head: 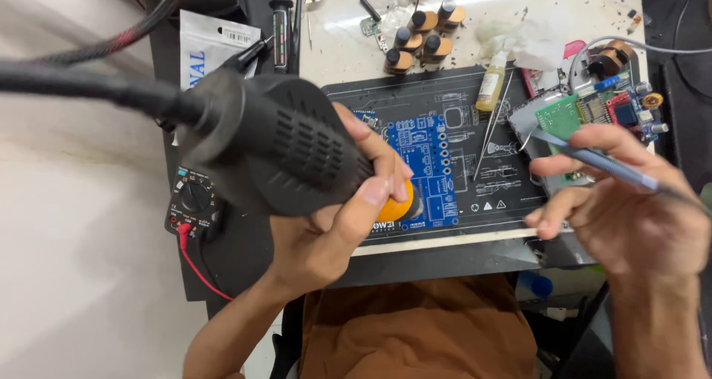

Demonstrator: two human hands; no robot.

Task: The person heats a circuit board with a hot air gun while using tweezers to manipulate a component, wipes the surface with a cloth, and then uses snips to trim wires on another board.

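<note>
Hot-air gun over blue board, tweezers beside.

Workbench, pale top, is carrying: black work mat w/ blue PCB, tweezers, small yellow bottle lying on it; multimeter sitting at mat's left.

Bare forearms, rust-brown garment below

A pale floor is seen at left; a bright glare is reflected on the white worktop far off.
</note>
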